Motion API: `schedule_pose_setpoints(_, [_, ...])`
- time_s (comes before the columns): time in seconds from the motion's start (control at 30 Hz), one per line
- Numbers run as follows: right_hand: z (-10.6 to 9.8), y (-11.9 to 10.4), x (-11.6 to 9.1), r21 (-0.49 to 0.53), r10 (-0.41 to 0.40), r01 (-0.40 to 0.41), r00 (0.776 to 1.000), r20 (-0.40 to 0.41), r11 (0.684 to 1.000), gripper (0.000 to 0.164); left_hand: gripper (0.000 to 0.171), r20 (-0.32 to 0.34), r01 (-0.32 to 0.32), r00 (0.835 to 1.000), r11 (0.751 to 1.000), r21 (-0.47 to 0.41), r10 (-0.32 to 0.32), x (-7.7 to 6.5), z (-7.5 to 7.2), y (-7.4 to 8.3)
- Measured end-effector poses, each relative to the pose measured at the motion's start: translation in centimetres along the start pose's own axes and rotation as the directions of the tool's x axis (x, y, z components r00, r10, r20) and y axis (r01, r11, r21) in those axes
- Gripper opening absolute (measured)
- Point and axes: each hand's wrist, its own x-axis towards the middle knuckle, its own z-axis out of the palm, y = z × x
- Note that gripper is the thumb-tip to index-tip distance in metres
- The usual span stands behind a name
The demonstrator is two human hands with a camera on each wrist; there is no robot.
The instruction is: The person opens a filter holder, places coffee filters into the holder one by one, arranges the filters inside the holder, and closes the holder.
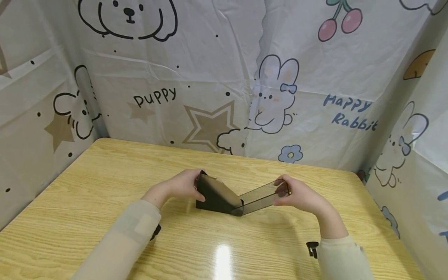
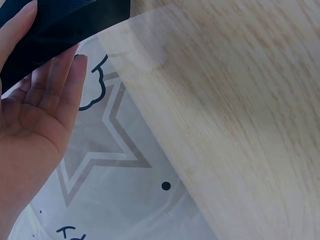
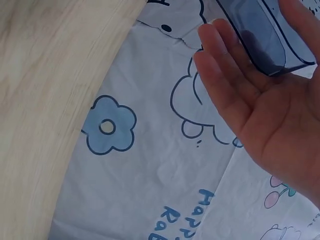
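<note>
A black wedge-shaped box (image 1: 217,200) with a slanted, tan-looking top is near the middle of the table. Its smoky see-through lid (image 1: 260,197) swings out to the right from the box's low end, tilted upward. My left hand (image 1: 180,186) grips the tall left end of the box, thumb on the near face and fingers behind. At the lid's raised outer end, my right hand (image 1: 302,194) holds it between thumb and fingers. In the right wrist view, the lid's end (image 3: 272,55) lies between that thumb and the fingers. The left wrist view shows ridges on the black box (image 2: 95,20).
The wooden table (image 1: 105,175) has a light grain and a bright glare spot near the front. A white curtain (image 1: 196,70) with cartoon prints stands behind it and along both sides. Dark camera mounts (image 1: 312,249) show by both wrists.
</note>
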Motion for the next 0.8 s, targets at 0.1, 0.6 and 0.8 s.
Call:
schedule_pose_setpoints(0.1, [0.1,-0.4,0.1,0.012,-0.012,0.012,1.000,-0.009,1.000,0.048,0.040,-0.007,-0.003,1.000,1.000,-0.010,0.003,0.0,0.0,-0.1])
schedule_pose_setpoints(0.6, [2.6,-2.2,1.5,0.177,-0.057,0.089,0.982,-0.178,0.980,0.047,0.038,0.005,-0.024,1.000,1.000,0.013,0.024,0.3,0.8,-0.2])
schedule_pose_setpoints(0.8, [3.9,-2.6,2.4,0.197,-0.069,0.114,0.973,-0.219,0.974,0.043,0.038,0.001,-0.036,0.999,0.998,0.051,0.036,0.9,1.2,0.1])
